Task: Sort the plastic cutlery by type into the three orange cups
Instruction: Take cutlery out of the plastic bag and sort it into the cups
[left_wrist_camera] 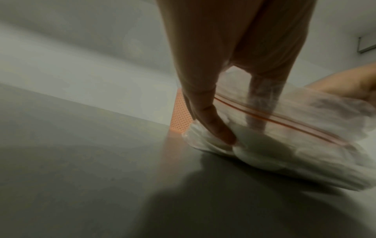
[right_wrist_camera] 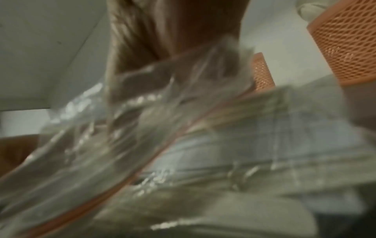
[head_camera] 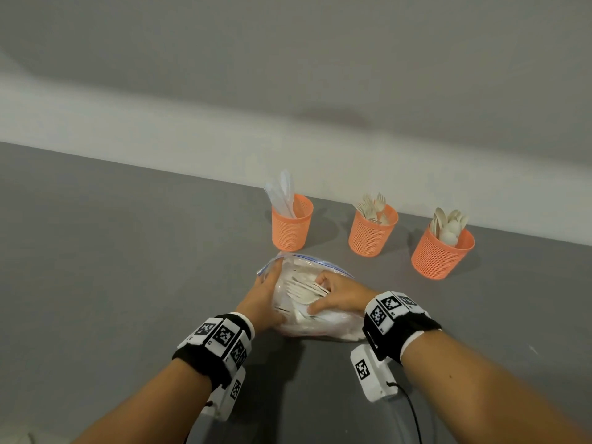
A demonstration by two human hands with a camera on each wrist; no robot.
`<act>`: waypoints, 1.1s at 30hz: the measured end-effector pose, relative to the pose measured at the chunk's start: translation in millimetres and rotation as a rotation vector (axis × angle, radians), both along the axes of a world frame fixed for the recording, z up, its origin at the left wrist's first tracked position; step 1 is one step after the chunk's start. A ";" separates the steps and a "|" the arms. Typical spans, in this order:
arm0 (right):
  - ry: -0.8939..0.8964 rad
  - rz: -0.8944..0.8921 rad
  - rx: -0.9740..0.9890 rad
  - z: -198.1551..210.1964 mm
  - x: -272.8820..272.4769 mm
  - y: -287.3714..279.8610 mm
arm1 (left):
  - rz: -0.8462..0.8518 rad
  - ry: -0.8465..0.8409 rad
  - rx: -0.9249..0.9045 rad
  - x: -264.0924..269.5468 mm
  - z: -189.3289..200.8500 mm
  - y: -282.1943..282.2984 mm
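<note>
A clear zip bag (head_camera: 320, 325) full of white plastic cutlery lies on the grey table (head_camera: 128, 267) in front of me. My left hand (head_camera: 267, 293) pinches the bag's left rim, one finger (left_wrist_camera: 205, 112) outside the bag (left_wrist_camera: 284, 153) and another seen through the plastic. My right hand (head_camera: 336, 296) reaches into the mouth, fingers and thumb curled round a bundle of forks (head_camera: 301, 288). Behind stand three orange mesh cups: the left cup (head_camera: 291, 225) holds clear knives, the middle cup (head_camera: 371, 235) forks, the right cup (head_camera: 440, 254) spoons. The right wrist view is blurred.
The cups stand in a row along the table's far edge by a pale wall (head_camera: 288, 75). Bare table stretches to the left of the bag. A black cable (head_camera: 413, 408) trails from my right wrist camera near the front edge.
</note>
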State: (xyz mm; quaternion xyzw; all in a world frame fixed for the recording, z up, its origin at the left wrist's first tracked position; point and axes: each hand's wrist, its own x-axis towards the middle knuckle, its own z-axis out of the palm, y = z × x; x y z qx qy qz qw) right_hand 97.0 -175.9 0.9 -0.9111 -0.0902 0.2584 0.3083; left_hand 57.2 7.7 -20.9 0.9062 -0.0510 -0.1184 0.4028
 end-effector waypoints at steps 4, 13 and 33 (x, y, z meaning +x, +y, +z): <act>0.050 0.007 0.021 -2.0 3.9 1.5 | 0.011 0.005 -0.037 1.2 -3.6 3.6; -0.077 0.081 -0.010 5.2 5.6 -5.9 | 0.116 -0.060 -0.251 9.0 11.4 17.1; -0.330 0.063 0.241 7.7 -11.0 -11.8 | -0.034 0.126 0.098 32.7 24.5 12.9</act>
